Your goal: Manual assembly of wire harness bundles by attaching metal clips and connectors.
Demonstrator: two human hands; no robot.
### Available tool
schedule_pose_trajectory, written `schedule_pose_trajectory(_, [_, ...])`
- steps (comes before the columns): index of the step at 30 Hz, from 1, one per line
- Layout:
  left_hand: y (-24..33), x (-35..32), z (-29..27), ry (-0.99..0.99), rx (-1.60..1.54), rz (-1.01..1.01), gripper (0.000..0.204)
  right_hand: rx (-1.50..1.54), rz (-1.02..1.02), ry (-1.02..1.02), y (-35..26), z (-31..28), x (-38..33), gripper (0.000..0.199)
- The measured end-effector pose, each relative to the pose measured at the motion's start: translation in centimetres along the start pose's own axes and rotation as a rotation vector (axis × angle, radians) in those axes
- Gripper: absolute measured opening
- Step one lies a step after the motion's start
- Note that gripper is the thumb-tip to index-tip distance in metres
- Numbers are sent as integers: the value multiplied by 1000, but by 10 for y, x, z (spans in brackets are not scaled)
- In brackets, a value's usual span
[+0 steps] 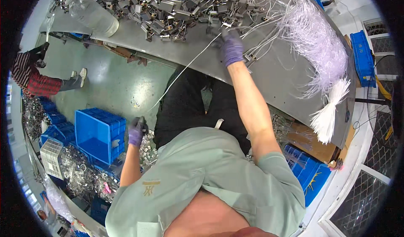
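My right hand (232,47), in a purple glove with dark fingers, is over the grey table at the near edge of a heap of small metal connector pieces (168,9). Its fingers close on a thin white cable (191,62), though they are partly blurred. The cable slants down to the left, past the table edge, and its lower end hangs above my left hand. My left hand (136,132), gloved the same way, is low at my left side beside a blue crate, over small metal pieces. Its dark fingers are too unclear to show their grip.
A clear plastic container (93,16) lies at the table's left. Bundled clear-purple strands (315,39) with white ends cover the right side. An empty blue crate (101,136) and bins of metal parts (78,167) stand at left. Another person (38,74) is at far left.
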State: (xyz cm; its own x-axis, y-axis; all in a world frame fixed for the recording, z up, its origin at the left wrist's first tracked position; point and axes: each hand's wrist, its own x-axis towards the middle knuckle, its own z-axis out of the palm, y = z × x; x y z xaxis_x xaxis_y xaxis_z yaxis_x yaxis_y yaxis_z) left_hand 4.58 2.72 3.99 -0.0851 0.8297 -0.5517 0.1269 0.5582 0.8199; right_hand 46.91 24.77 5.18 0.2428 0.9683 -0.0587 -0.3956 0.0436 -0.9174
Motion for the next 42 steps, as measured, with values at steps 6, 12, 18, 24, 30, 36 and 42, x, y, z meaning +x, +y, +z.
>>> schedule_pose_trajectory(6, [-15,3,-12,133,-15,68,34,237,7,101,-72,16,-29,30])
schedule_pose_trajectory(12, [6,7,-7,162,-36,50,33,257,51,95,-61,6,-35,32])
schedule_pose_trajectory(18, [48,8,37,18,68,86,31,-1282,-378,-295,-63,30,-71,37])
schedule_pose_trajectory(24, [84,16,84,-24,140,184,33,-482,55,123,-124,16,-68,29])
schedule_pose_trajectory(30, [128,29,145,-121,172,390,32,-760,-104,-455,-76,51,-110,29])
schedule_pose_trajectory(36, [169,9,159,-486,104,346,27,-764,-186,-335,-102,33,-91,26])
schedule_pose_trajectory(42, [180,37,191,-313,239,808,30,-899,-142,-372,-78,43,-113,26])
